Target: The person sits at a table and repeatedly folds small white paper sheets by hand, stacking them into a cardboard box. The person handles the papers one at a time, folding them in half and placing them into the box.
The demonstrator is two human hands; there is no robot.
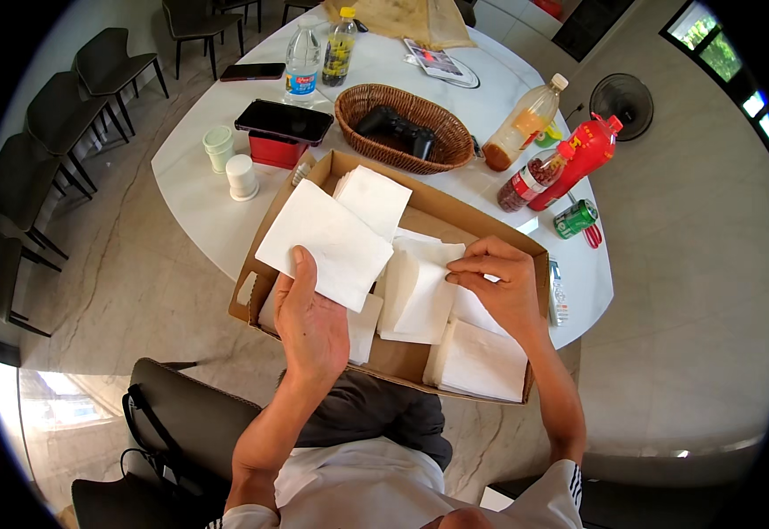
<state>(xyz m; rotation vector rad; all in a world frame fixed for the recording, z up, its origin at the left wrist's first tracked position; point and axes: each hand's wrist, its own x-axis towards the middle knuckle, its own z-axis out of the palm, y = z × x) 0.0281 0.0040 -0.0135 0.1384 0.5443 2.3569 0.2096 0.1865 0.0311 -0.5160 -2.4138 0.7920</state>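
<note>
My left hand (pixel 312 317) holds a square white paper napkin (pixel 328 244) flat, thumb on top and fingers beneath. With thumb and fingertips, my right hand (pixel 500 281) pinches the upper right edge of a white napkin (pixel 427 284) on a stack in the middle of the box; that sheet bends up from the pile. Both hands are over a shallow cardboard box (pixel 391 367), which overhangs the table's near edge. More napkin stacks lie in it: one at the back (pixel 381 198), one at the front right (pixel 484 360), and one partly hidden behind my left hand (pixel 361 330).
On the white table (pixel 199 178) stand a wicker basket (pixel 384 155) holding a black game controller (pixel 394 129), a phone (pixel 284 121) on a red box (pixel 275 151), white cups (pixel 241 177), several bottles (pixel 523 122), a green can (pixel 576 218) and a remote (pixel 558 294). A chair (pixel 186 416) is at my left.
</note>
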